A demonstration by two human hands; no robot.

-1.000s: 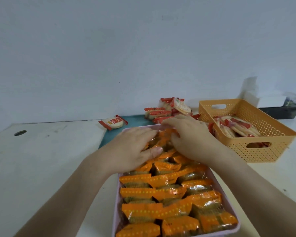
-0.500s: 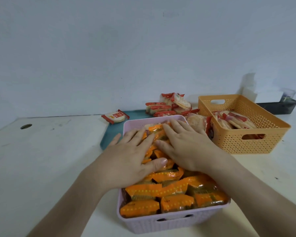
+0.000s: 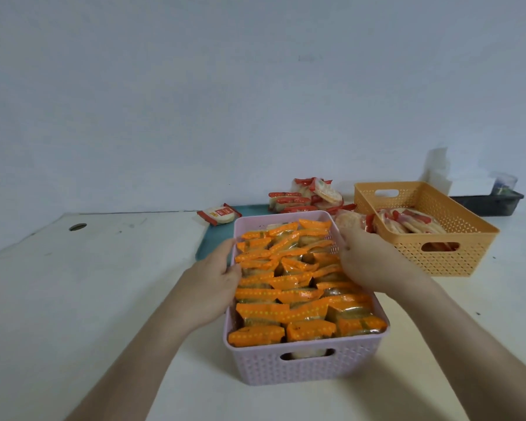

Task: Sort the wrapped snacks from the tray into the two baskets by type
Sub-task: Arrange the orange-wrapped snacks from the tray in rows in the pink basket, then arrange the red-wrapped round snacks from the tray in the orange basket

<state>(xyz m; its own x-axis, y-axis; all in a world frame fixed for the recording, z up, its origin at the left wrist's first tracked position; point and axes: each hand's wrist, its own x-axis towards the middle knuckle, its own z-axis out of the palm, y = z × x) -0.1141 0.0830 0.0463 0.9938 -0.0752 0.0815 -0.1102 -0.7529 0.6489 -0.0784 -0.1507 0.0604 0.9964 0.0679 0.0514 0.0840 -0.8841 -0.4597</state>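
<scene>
A white table (image 3: 104,284) is carrying a pink basket (image 3: 304,369); a teal tray (image 3: 211,238) is lying just behind it, an orange basket (image 3: 438,259) and black tray (image 3: 486,205) to its right.

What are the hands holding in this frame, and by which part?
Both hold the pink basket by its long side rims: the left hand grips the left rim, thumb inside; the right hand clasps the right rim, its fingers mostly hidden.
</scene>
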